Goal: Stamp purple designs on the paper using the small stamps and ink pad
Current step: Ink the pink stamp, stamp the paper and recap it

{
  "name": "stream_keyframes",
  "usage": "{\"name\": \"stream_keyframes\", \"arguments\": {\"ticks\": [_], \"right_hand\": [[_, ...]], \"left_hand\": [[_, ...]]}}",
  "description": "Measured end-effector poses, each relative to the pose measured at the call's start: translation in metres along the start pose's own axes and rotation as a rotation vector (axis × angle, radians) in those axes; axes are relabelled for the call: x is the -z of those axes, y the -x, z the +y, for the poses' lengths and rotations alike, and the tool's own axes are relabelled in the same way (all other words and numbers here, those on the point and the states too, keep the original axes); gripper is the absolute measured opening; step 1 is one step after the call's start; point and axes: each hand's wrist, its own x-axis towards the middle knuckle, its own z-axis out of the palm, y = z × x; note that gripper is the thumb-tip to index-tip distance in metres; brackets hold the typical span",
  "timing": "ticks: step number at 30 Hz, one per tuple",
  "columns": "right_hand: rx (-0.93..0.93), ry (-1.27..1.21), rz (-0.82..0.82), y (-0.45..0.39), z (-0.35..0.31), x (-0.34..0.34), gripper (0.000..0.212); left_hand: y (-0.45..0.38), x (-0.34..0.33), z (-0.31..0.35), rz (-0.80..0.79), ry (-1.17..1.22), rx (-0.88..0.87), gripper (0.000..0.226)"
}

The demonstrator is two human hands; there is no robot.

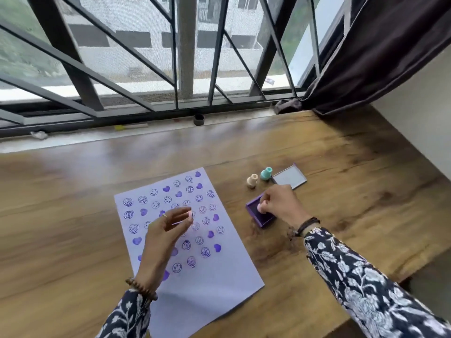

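A pale lilac paper [214,286] lies on the wooden table, its upper part covered with several purple hearts and smiley prints. My left hand [161,240] hovers over the paper's middle, its fingertips pinching a small pink stamp [189,214]. To the right sits the open purple ink pad [259,214]. My right hand [280,203] presses another small pink stamp [261,208] into the pad. A beige stamp [252,180] and a teal stamp [266,173] stand upright just behind the pad.
The ink pad's lid [289,178] lies behind the stamps. A small dark cap [199,119] sits on the window sill beyond the table [73,191]. Window bars run along the back, and a dark curtain [380,52] hangs at the right.
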Motion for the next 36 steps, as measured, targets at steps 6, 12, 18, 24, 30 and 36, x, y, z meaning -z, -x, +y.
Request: {"name": "stream_keyframes", "arguments": {"ticks": [6, 12, 18, 24, 30, 36], "right_hand": [[-0.037, -0.011, 0.078, 0.012, -0.005, -0.008, 0.012], [-0.045, -0.332, 0.327, 0.072, -0.041, -0.041, 0.015], [0.06, -0.225, 0.243, 0.104, -0.058, -0.079, 0.012], [0.021, -0.112, 0.29, 0.095, -0.065, -0.085, 0.015], [-0.001, 0.036, 0.034, 0.066, -0.072, -0.06, 0.016], [-0.063, -0.243, -0.043, 0.069, -0.063, -0.046, 0.012]], "left_hand": [[0.019, 0.015, -0.015, 0.017, 0.074, 0.022, 0.018], [0.022, 0.023, -0.027, 0.003, 0.206, 0.055, 0.017], [0.021, 0.026, -0.032, -0.024, 0.232, 0.057, 0.019], [0.019, 0.028, -0.035, -0.035, 0.22, 0.034, 0.022], [0.017, 0.03, -0.035, -0.044, 0.225, 0.052, 0.02], [0.02, 0.027, -0.025, -0.027, 0.298, 0.119, 0.018]]}}
